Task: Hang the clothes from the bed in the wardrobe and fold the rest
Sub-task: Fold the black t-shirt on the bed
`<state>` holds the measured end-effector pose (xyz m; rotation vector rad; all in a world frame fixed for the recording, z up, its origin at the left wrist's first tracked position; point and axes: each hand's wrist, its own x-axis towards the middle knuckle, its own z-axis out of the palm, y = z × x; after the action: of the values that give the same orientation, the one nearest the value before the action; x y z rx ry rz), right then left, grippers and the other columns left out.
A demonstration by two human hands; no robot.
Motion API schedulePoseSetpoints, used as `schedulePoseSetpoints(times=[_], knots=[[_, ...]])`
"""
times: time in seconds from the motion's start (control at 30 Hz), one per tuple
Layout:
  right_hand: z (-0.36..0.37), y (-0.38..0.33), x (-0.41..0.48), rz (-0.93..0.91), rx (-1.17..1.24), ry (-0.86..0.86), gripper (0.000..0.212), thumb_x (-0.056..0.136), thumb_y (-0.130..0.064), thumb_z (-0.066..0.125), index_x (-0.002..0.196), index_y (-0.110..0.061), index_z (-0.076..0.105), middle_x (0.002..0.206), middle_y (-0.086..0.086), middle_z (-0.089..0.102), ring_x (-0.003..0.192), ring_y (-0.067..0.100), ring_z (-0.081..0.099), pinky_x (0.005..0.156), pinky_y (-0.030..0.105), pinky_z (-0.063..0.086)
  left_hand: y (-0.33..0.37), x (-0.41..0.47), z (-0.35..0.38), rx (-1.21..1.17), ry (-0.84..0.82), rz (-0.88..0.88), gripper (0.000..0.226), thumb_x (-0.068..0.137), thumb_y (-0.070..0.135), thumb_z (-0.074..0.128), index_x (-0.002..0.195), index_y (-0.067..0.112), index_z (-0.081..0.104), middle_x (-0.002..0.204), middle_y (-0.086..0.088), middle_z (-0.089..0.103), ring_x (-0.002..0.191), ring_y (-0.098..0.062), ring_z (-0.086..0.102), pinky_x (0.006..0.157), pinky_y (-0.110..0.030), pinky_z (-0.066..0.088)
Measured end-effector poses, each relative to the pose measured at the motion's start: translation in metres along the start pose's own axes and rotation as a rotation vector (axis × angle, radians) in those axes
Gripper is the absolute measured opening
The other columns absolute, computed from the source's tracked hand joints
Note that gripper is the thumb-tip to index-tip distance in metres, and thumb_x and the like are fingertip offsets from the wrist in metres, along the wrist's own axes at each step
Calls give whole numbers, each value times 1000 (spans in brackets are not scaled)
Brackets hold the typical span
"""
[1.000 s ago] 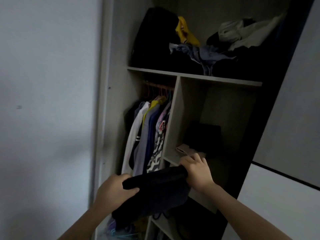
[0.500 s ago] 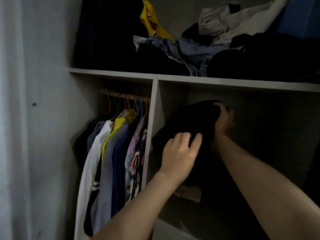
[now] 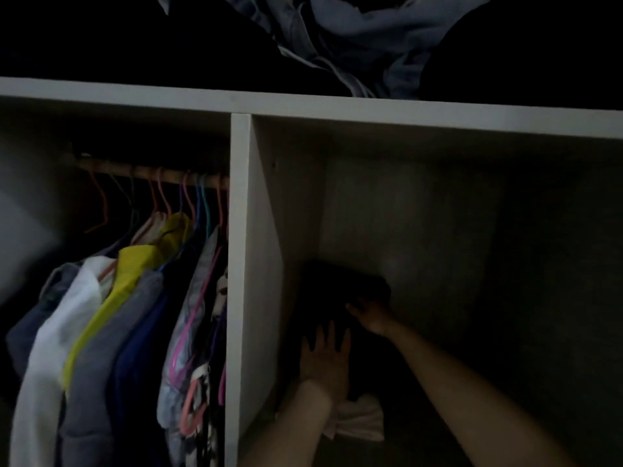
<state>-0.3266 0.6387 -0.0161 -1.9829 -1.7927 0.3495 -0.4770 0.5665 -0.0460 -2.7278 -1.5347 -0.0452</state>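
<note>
— Where is the black garment (image 3: pixel 340 291)?

— Folded, in the right compartment (image 3: pixel 421 214) of the wardrobe, pushed into its back left corner, close against the divider panel (image 3: pixel 241 264).

— And the hands?

— The left hand (image 3: pixel 325 364) lies flat on the near part of it, fingers (image 3: pixel 328 335) straight and spread. The right hand (image 3: pixel 372 316) rests at the garment's right edge, deeper in. It is too dark there to tell whether its fingers are curled round the cloth or only laid against it.

— Anything under it?

— A pale cloth (image 3: pixel 362 423) pokes out at the front edge of the compartment floor, just beside the left wrist.

— Beyond the divider?

— Hanging clothes (image 3: pixel 135 315), white, yellow, grey and blue, on coloured hangers (image 3: pixel 199 203) along a wooden rail (image 3: pixel 145 173). Above both compartments runs the upper shelf (image 3: pixel 337 107), with a loose heap of clothes (image 3: pixel 337 38), dark and grey-blue, on it.
</note>
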Motion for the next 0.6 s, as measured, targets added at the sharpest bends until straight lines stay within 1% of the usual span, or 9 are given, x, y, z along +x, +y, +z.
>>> schedulePoseSetpoints(times=[0.03, 0.1, 0.17, 0.23, 0.33, 0.4, 0.47, 0.53, 0.6], knots=[[5, 1, -5, 10, -65, 11, 48, 102, -34, 31, 146, -16, 28, 153, 10, 26, 140, 25, 26, 110, 27, 22, 0, -2, 3, -5, -56, -1, 88, 91, 48, 51, 150, 21, -9, 157, -14, -13, 143, -37, -6, 113, -55, 7], [11, 1, -19, 45, -150, 67, 48, 102, -35, 29, 147, -17, 27, 154, 11, 24, 140, 27, 23, 112, 31, 22, -2, -8, 7, -25, -107, -6, 86, 92, 51, 47, 151, 21, -9, 157, -13, -12, 143, -37, -3, 113, -54, 10], [14, -2, -39, 71, -150, 111, 49, 102, -36, 30, 148, -19, 24, 154, 12, 22, 140, 29, 22, 112, 32, 23, 0, -18, 9, -23, -108, 3, 82, 94, 49, 42, 151, 20, -9, 157, -13, -10, 144, -35, -3, 113, -53, 10], [17, -3, -67, 84, -128, 132, 51, 101, -35, 33, 149, -21, 22, 155, 12, 20, 140, 30, 23, 112, 34, 24, 4, -34, 12, -27, -101, 37, 77, 96, 43, 40, 151, 19, -8, 157, -13, -9, 144, -34, -2, 113, -52, 11], [17, -3, -117, 122, -176, 180, 51, 100, -34, 39, 148, -24, 25, 153, 13, 24, 138, 31, 25, 112, 34, 24, 5, -67, 30, -125, -51, 108, 80, 93, 37, 47, 151, 21, -7, 158, -12, -9, 144, -32, -1, 113, -50, 11], [16, -3, -158, 177, -244, 213, 51, 98, -34, 41, 147, -27, 28, 152, 11, 25, 136, 31, 27, 111, 34, 26, 0, -90, 44, -211, -49, 162, 82, 92, 37, 48, 150, 23, -7, 158, -7, -10, 145, -30, -3, 114, -47, 12], [19, -2, -202, 207, -305, 230, 50, 98, -36, 40, 147, -29, 28, 155, 7, 19, 139, 29, 22, 113, 36, 23, -4, -112, 57, -213, -79, 206, 78, 94, 42, 43, 150, 23, -7, 158, -5, -10, 145, -29, -4, 114, -46, 14], [24, -1, -251, 256, -315, 236, 50, 98, -39, 38, 147, -31, 27, 157, 3, 11, 143, 27, 14, 115, 36, 19, -7, -132, 72, -206, -78, 222, 71, 95, 47, 36, 151, 24, -1, 158, -2, -4, 145, -26, 1, 113, -45, 15], [32, -3, -299, 268, -327, 238, 49, 98, -40, 39, 146, -32, 30, 158, 0, 9, 144, 25, 11, 115, 35, 18, -8, -150, 89, -177, -29, 230, 65, 96, 50, 32, 151, 26, 7, 158, 3, 7, 144, -22, 10, 114, -40, 16]])
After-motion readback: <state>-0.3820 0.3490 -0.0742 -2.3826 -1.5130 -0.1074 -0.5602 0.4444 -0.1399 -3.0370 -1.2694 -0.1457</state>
